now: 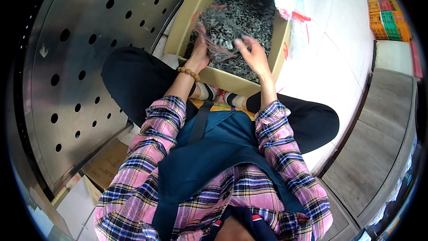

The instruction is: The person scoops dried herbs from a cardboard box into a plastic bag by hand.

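A cardboard box (279, 53) lined in tan stands before me, holding a deep heap of dark, curled dried flakes (254, 10), probably dried wood ear fungus. My left hand (200, 50) grips a clear plastic bag (219, 52) with red marks near its mouth, low over the heap. Paler grey flakes show through or inside the bag. At the bag's right side is my right hand (254, 53), its thumb and fingers parted and slightly blurred. Whether those fingertips touch the plastic is unclear.
More clear bags with red edges (299, 30) hang over the box's right wall. A perforated metal panel (100, 40) rises close on my left. Orange and green plastic crates (384, 20) are stacked at far right, beyond white floor tiles (337, 50). A grey wood-look platform (378, 124) runs along the right.
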Demonstrator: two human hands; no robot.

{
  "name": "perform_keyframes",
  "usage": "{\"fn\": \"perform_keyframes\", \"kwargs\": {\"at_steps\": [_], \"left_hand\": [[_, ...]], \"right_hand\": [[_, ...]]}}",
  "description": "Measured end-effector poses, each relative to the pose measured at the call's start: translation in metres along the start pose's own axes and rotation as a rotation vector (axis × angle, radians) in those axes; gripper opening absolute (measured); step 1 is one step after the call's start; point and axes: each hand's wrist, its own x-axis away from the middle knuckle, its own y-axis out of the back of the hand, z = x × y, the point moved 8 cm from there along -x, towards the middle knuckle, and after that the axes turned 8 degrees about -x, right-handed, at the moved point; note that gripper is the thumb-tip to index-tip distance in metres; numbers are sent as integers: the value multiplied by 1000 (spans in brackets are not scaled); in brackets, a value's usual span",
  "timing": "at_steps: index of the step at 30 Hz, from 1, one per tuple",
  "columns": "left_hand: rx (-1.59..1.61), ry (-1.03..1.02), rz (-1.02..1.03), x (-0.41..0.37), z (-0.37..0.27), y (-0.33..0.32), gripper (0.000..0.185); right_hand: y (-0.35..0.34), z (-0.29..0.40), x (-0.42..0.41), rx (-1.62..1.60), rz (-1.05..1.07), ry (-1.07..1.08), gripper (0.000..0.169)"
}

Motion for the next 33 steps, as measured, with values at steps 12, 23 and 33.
{"fn": "perform_keyframes", "kwargs": {"at_steps": [12,23,33], "left_hand": [[-30,-26,-87,-8,9,11,69],[-30,30,-73,14,-9,-20,70],[-6,-1,-139,10,-6,-14,62]], "right_hand": [[-34,-21,6,538,96,68,37],[-14,-20,10,416,-166,101,27],[27,-27,3,-79,-409,58,30]]}}
